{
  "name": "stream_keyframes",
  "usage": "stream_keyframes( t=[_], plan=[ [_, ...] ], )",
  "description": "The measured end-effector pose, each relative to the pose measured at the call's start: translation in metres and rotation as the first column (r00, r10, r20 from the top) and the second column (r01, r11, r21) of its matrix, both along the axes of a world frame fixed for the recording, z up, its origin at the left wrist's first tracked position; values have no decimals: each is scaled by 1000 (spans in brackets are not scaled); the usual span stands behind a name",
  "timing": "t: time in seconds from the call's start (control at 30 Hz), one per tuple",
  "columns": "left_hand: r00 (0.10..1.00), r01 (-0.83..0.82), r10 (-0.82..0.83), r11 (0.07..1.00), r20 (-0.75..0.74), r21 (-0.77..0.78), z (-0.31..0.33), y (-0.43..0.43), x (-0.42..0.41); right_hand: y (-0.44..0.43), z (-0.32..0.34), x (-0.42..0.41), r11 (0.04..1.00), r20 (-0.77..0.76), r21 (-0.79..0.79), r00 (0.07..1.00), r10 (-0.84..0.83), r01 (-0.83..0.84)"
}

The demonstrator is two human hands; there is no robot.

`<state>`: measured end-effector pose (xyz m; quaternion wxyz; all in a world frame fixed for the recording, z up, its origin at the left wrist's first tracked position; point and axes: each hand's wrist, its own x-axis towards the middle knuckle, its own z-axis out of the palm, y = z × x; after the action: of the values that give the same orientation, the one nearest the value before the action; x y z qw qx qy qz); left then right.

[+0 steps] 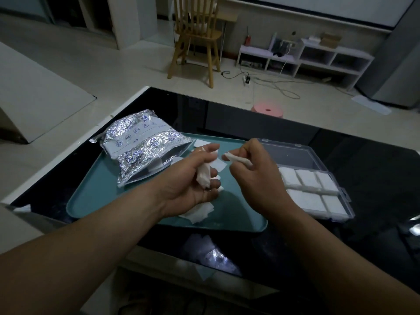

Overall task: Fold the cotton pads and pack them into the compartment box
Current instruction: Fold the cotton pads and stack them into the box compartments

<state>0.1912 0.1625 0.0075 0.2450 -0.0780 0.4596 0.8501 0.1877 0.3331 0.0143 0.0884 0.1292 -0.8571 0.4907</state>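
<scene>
Cotton pads (200, 212) lie loose at the centre of the frame on a teal tray (95, 201), partly covered by the left hand (193, 178). The left hand, fingers curled, grips a crumpled bunch of pads (204, 177). The right hand (254, 176), just right of it, pinches a folded pad (238, 158) between thumb and fingertips. The two hands are near each other but apart, both held above the tray.

The compartment box (336, 218), of clear plastic, sits right of centre on the desk (375, 178), just beside the tray's right edge. Its visible compartments are filled with white packed pads (304, 178). Its lid (293, 153) is open and lies back toward the upper part of the frame.

A silver foil bag (141, 146) with blue print lies left of centre, across the tray's upper left corner; more white squares show at its open end. The desk is black and glossy, with a pale rim along its left side.

In the upper frame, on the pale floor, stand a wooden chair (195, 37), a pink stool (268, 110) and, at upper right, a low white shelf unit (318, 57), with cables (272, 84) trailing in front of it.
</scene>
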Motion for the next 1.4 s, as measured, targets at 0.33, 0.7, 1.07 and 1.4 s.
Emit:
stream_keyframes(
  t=[0.33,0.7,1.07,1.4],
  plan=[
    [992,-118,121,991,35,-62,-2,-3,-1,-6,-1,4,999,34,-34,999,-11,12],
    [998,-55,57,994,13,-94,-8,1,-2,-10,0,10,999,-5,-6,999,35,-35],
    [997,67,-68,997,25,41,-11,6,-1,-8,-12,12,880,-104,377,931,349,-287],
    [991,100,-110,987,81,122,-5,33,7,18,-1,16,952,13,200,973,232,-230]
  ],
)
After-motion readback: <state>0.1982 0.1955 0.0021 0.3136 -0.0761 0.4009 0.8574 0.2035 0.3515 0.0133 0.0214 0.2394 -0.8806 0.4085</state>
